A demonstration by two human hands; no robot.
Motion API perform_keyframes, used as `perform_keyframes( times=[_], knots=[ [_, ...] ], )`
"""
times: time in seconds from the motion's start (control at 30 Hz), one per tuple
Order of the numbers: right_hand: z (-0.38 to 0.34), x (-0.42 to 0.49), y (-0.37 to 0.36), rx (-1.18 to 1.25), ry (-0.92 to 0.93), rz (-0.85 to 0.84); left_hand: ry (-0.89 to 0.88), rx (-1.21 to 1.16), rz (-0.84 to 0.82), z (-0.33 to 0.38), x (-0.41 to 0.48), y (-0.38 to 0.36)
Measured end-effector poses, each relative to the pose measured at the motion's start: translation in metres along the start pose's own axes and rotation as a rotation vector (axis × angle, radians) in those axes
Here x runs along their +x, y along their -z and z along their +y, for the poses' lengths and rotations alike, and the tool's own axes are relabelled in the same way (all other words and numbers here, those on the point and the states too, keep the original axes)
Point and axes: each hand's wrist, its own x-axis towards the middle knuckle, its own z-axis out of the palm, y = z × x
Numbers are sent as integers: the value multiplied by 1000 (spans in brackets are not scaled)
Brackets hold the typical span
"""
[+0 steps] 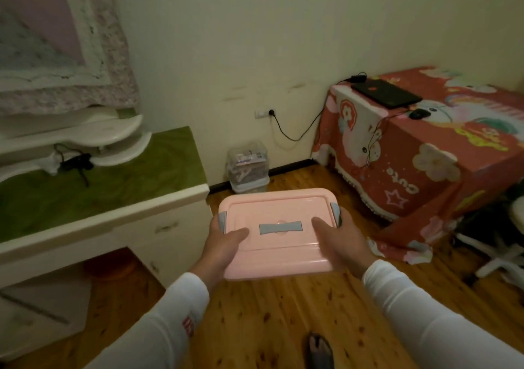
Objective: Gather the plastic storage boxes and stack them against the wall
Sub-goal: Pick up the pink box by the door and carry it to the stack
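A pink plastic storage box [279, 210] with grey-blue latches and a grey-blue handle on its lid is held level in front of me, above the wooden floor. My left hand [225, 244] grips its left end, thumb on the lid. My right hand [338, 239] grips its right end the same way. Beyond it, a stack of clear plastic boxes [248, 167] with things inside stands on the floor against the wall.
A white dresser with a green top [113, 175] stands at the left. A table under a red cartoon cloth [425, 153] at the right carries a laptop [385, 93] and mouse. A cable runs to the wall socket [263, 113]. A white chair base [493, 258] is far right.
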Motion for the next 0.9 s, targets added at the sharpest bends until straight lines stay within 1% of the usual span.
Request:
perform_keyframes(
  times=[0.2,0.23,0.4,0.67,0.83,0.9],
  knots=[
    [-19,111,24,-7,10,-105,80,18,122,29,72,-64],
    [-25,140,29,-11,24,-123,80,10,144,38,91,-78],
    [-46,219,35,-44,38,-161,30,20,182,70,138,-105],
    [-81,326,11,-16,44,-174,-9,7,226,109,234,-124],
    [-113,415,-14,-26,25,-186,19,-30,189,135,326,-132],
    [-128,451,-25,-31,31,-185,28,-41,202,146,363,-134]
  ],
)
